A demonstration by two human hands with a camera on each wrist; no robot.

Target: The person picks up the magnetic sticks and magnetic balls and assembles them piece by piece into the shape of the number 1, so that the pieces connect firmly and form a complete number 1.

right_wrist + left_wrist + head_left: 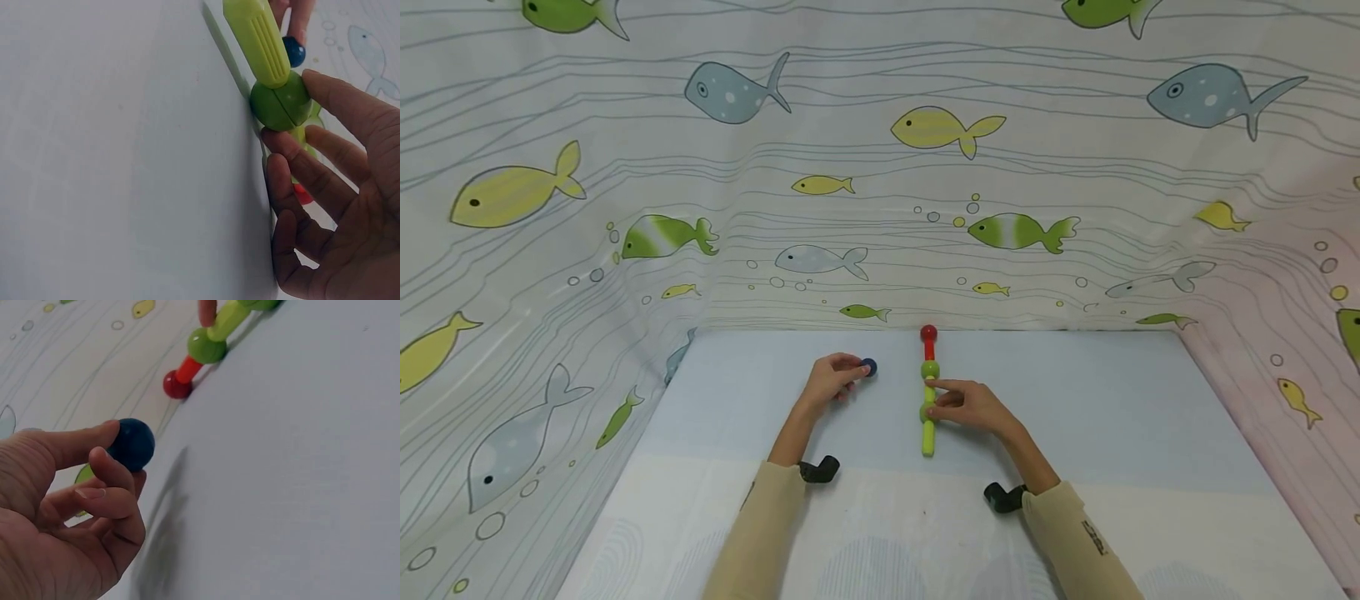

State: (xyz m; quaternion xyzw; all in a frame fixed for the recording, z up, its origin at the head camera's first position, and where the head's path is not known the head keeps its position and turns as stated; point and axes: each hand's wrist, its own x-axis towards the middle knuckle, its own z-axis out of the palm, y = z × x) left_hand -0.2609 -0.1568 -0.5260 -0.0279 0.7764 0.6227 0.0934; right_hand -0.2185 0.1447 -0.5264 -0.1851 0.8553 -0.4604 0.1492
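Note:
A blue ball is pinched between the thumb and fingertips of my left hand, held over the table left of a straight chain of balls and sticks. That chain has a red ball at its far end, then a red stick, a green ball, a yellow-green stick, a nearer green ball and another yellow-green stick towards me. With thumb and fingers, my right hand grips the nearer green ball from the right side. Its index finger reaches along the middle stick.
The pale table extends to both sides of the chain. Behind it rises a backdrop printed with fish, and the red ball lies close to its foot. Black wrist mounts sit by both sleeves.

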